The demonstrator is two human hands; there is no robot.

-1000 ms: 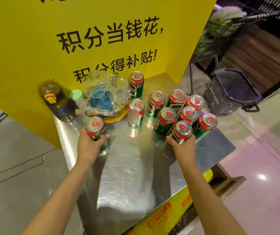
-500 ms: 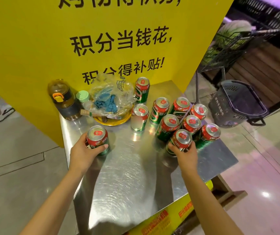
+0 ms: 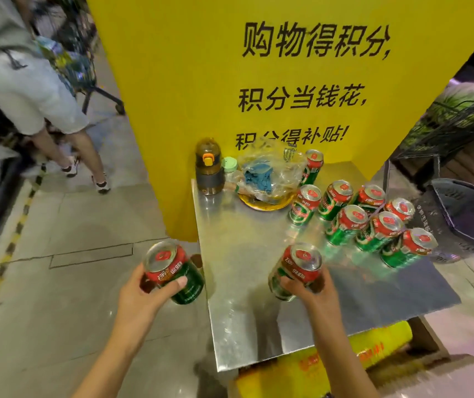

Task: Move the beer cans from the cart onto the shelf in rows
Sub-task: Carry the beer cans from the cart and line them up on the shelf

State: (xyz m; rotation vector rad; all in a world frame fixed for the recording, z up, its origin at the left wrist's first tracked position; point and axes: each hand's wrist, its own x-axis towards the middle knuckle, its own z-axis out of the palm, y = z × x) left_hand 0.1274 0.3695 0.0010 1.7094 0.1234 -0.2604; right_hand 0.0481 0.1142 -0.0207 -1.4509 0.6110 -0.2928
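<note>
Left hand (image 3: 141, 294) holds a green aluminium beer can with a red top band (image 3: 172, 271), grip wrapped round its upper body, thumb across the red band. This can hangs past the tabletop's left edge, over the grey tiled floor (image 3: 72, 239). Right hand (image 3: 313, 288) holds a second green-and-red beer can (image 3: 297, 271), grip curled round its lower half, above the brushed-steel tabletop (image 3: 258, 326), near its left edge.

Cluster of green-and-red beer cans (image 3: 365, 222) stands at 2 o'clock from the right hand, cans close-packed, some touching. One more green-and-red can (image 3: 311, 168) stands apart at 12 o'clock, against the yellow printed signboard (image 3: 201, 81).

Open steel between the hands and the near edge. At 11 o'clock: amber bottle with orange cap (image 3: 208, 168), crumpled clear plastic bag holding blue cloth (image 3: 267, 173) on a yellow dish. Dark plastic basket (image 3: 459, 214) beyond the right edge, blurred. A person's legs (image 3: 66, 133) at far left; upper body cut off.
</note>
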